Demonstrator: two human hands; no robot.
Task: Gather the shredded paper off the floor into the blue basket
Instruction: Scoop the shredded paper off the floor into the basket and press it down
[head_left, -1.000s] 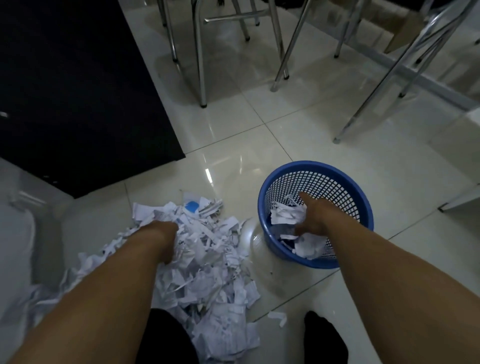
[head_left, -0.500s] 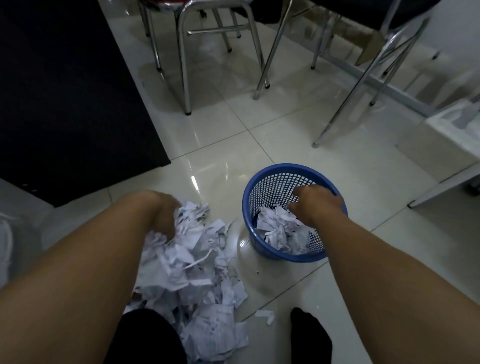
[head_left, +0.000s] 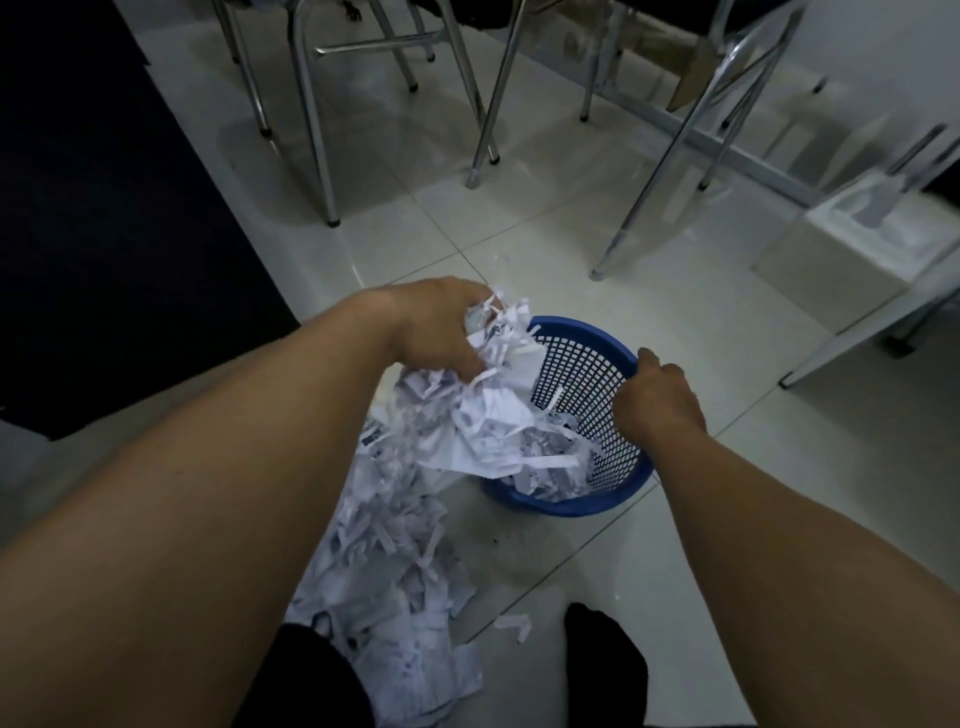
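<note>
Blue basket (head_left: 587, 506) on the floor (head_left: 597, 270), mouth tipped toward the camera. Left hand (head_left: 439, 325) squeezing a clump of shredded paper (head_left: 493, 410) over its rim. Right hand (head_left: 662, 400) gripping the rim. Basket's left side hidden by paper.

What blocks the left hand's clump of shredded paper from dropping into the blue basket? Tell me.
Nothing visible. The left hand holds the shredded paper over the blue basket's left rim; its mouth is open, partly filled. The right hand grips the right rim, off to the side.
</note>
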